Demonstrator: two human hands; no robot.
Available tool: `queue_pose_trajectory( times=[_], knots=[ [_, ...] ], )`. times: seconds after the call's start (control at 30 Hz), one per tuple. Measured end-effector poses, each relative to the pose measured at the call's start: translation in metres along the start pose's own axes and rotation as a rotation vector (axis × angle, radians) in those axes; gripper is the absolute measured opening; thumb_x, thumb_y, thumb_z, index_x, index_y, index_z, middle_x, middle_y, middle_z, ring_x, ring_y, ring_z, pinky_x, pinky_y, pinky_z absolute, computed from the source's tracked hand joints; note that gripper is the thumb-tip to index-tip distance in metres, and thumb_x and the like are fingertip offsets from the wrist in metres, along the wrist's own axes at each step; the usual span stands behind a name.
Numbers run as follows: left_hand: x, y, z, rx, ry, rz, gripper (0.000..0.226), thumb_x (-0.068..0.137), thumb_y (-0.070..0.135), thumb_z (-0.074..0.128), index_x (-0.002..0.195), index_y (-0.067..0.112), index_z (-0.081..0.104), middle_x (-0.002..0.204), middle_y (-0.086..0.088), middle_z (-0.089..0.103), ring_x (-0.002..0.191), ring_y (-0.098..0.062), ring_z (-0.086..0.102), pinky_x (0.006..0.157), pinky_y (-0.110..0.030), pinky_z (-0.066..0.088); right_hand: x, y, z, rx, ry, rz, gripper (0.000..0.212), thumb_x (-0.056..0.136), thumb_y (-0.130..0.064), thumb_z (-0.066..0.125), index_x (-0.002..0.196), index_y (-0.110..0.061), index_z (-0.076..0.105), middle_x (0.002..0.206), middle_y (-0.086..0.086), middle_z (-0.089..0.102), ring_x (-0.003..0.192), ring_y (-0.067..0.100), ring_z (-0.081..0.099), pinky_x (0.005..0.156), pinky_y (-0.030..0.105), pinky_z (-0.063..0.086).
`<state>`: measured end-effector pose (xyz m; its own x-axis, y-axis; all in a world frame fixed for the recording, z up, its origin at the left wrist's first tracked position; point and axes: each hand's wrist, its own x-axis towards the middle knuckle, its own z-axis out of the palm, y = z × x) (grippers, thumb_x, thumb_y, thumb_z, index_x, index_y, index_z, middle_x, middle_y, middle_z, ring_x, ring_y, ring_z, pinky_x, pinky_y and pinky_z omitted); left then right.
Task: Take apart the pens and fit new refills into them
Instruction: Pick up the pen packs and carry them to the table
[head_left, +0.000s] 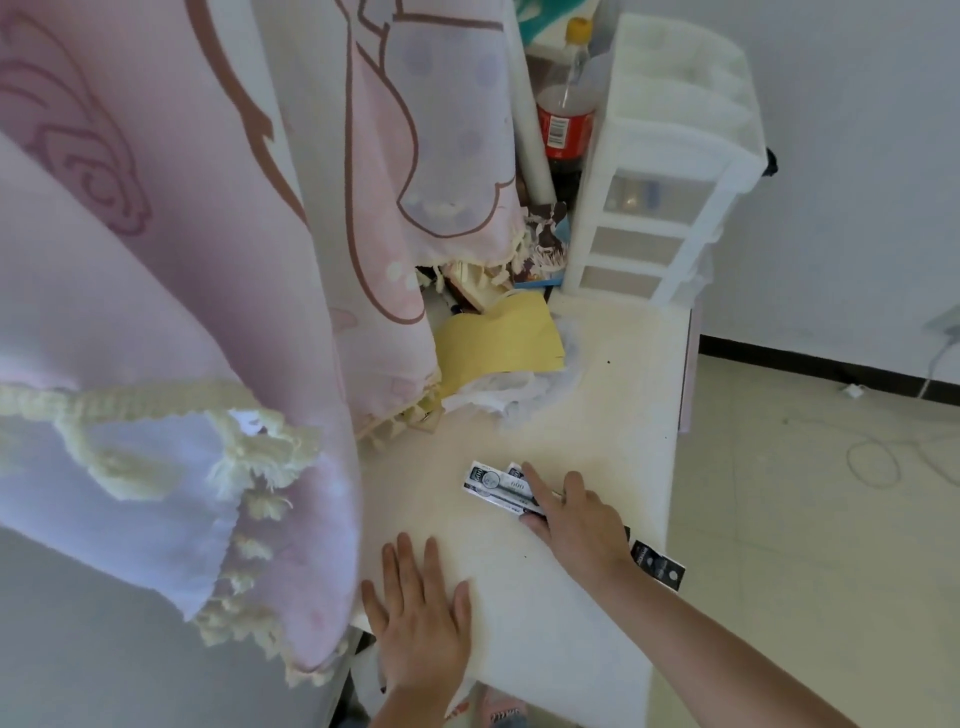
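A long black-and-white pack of pen refills (493, 486) lies on the white desk (613, 415), running from the desk's middle toward its right edge. My right hand (576, 519) lies across the pack's middle with its fingers stretched out and the index finger on the pack's printed end. The pack's far end (657, 564) sticks out past my wrist at the desk's right edge. My left hand (421, 618) rests flat on the desk near the front edge, fingers spread, holding nothing. No pens are visible.
A pink blanket with cream tassels (208, 312) hangs over the left and covers part of the desk. Yellow paper (498, 338) and crumpled white plastic (519, 389) lie behind. A white drawer unit (660, 208) and a cola bottle (566, 114) stand at the back.
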<state>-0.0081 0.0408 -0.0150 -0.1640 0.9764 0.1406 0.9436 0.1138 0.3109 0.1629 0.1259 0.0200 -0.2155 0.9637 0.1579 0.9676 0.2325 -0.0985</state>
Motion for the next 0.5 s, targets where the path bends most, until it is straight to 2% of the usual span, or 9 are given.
queue_pose_trajectory(
  times=[0.03,0.1,0.17,0.23,0.3,0.33,0.4,0.47,0.5],
  knots=[
    [0.001,0.000,-0.001,0.006,-0.023,-0.001,0.051,0.094,0.049,0.007,0.140,0.027,0.011,0.154,0.000,-0.008,0.140,-0.012,-0.008,0.111,-0.037,-0.007,-0.003,0.002,0.001,0.000,-0.026,-0.011,0.061,0.063,-0.054,0.067,0.111,-0.026,0.042,0.065,0.009,0.047,0.028,0.017,0.040,0.026,0.014,0.026],
    [0.002,0.002,-0.005,0.020,-0.105,-0.011,0.053,0.095,0.048,0.005,0.143,0.025,0.007,0.148,-0.016,0.018,0.140,-0.020,-0.001,0.111,-0.037,-0.010,-0.014,0.005,-0.003,0.004,-0.077,0.020,0.077,0.045,-0.050,0.081,0.110,-0.025,0.047,0.065,0.009,0.045,0.029,0.017,0.040,0.027,0.014,0.025],
    [0.001,0.003,-0.009,0.040,-0.170,-0.014,0.057,0.095,0.048,0.003,0.141,0.019,0.020,0.132,-0.024,0.042,0.135,-0.027,0.010,0.110,-0.036,-0.013,-0.032,0.010,-0.009,-0.038,-0.072,0.026,0.064,0.049,-0.049,0.080,0.105,-0.025,0.060,0.065,0.009,0.043,0.029,0.018,0.040,0.025,0.016,0.025],
    [0.001,0.013,-0.013,0.062,-0.186,0.029,0.060,0.095,0.048,0.002,0.129,0.011,0.034,0.129,-0.023,0.044,0.139,-0.024,0.004,0.110,-0.039,-0.009,-0.053,0.019,-0.016,-0.055,-0.099,0.083,0.042,0.068,-0.050,0.056,0.099,-0.025,0.068,0.063,0.009,0.045,0.029,0.018,0.041,0.024,0.018,0.028],
    [-0.002,0.034,-0.016,0.078,-0.215,0.135,0.059,0.095,0.046,0.002,0.123,0.010,0.039,0.127,-0.022,0.050,0.134,-0.028,0.016,0.108,-0.049,0.011,-0.079,0.030,-0.024,-0.014,-0.116,0.189,0.049,0.077,-0.049,0.031,0.100,-0.027,0.067,0.057,0.007,0.049,0.029,0.018,0.042,0.023,0.021,0.030],
    [-0.005,0.048,-0.016,0.078,-0.232,0.200,0.058,0.096,0.046,0.003,0.123,0.010,0.039,0.125,-0.022,0.053,0.130,-0.030,0.021,0.106,-0.050,0.017,-0.094,0.039,-0.030,-0.002,-0.108,0.254,0.050,0.084,-0.050,0.023,0.105,-0.029,0.063,0.054,0.006,0.051,0.029,0.018,0.042,0.023,0.021,0.030],
    [-0.013,0.080,-0.015,0.036,-0.250,0.324,0.057,0.096,0.046,0.003,0.125,0.012,0.039,0.130,-0.020,0.048,0.137,-0.027,0.009,0.110,-0.042,0.004,-0.126,0.057,-0.042,0.020,-0.113,0.372,0.053,0.092,-0.049,0.003,0.112,-0.029,0.048,0.054,0.005,0.050,0.029,0.017,0.042,0.023,0.020,0.028],
    [-0.022,0.118,-0.010,-0.009,-0.286,0.445,0.056,0.096,0.046,0.003,0.125,0.012,0.038,0.133,-0.015,0.035,0.140,-0.017,-0.011,0.110,-0.035,-0.008,-0.158,0.078,-0.055,0.071,-0.129,0.509,0.054,0.092,-0.049,-0.002,0.114,-0.029,0.043,0.053,0.003,0.049,0.029,0.015,0.041,0.024,0.020,0.024],
    [-0.027,0.139,-0.007,-0.023,-0.308,0.507,0.056,0.096,0.045,0.003,0.125,0.012,0.038,0.133,-0.014,0.033,0.139,-0.015,-0.013,0.110,-0.034,-0.009,-0.172,0.088,-0.062,0.102,-0.120,0.572,0.054,0.092,-0.050,-0.001,0.115,-0.029,0.043,0.053,0.002,0.048,0.029,0.014,0.039,0.025,0.019,0.020]
  ],
)
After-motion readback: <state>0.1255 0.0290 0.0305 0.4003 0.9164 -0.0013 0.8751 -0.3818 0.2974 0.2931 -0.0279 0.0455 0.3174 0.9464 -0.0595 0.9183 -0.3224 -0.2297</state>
